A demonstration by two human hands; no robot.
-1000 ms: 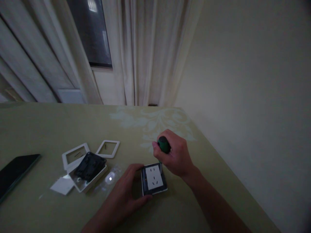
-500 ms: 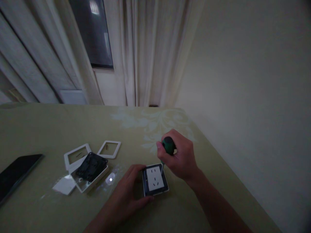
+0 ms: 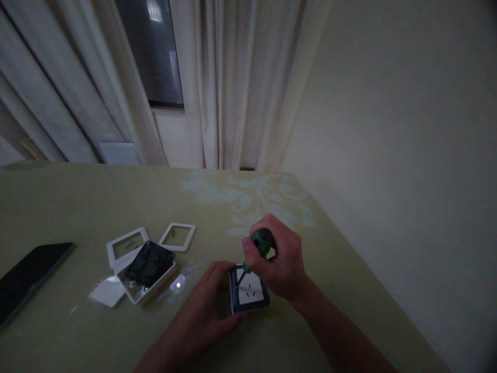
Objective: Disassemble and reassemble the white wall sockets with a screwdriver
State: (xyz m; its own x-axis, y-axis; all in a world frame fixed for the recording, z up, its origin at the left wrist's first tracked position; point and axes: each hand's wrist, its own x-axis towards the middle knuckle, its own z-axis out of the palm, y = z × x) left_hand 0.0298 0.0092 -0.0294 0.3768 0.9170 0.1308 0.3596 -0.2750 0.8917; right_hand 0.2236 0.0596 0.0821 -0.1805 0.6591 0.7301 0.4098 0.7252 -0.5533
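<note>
Left hand (image 3: 205, 303): grip clamped on socket (image 3: 254, 290) edges.
Right hand (image 3: 283, 256): grip clamped around screwdriver (image 3: 264, 239).
Screwdriver: tilted, tip at socket's left side.

The person shows as 2 bare hands and 2 bare forearms, uncovered as far as the bottom edge of the view, where the forearms are cut off. The right hand (image 3: 283, 259) has a broad back and rounded knuckles, narrowing to a slim wrist; its thumb (image 3: 250, 253) ends in a blunt, rounded tip. The right forearm (image 3: 334, 324) is smooth in outline and widens towards the lower edge. The left hand (image 3: 205, 305) has a slender thumb (image 3: 231, 323) with a tapered end. The left forearm (image 3: 165, 352) is shadowed and soft-edged. Finer skin detail is too dim to tell.
</note>
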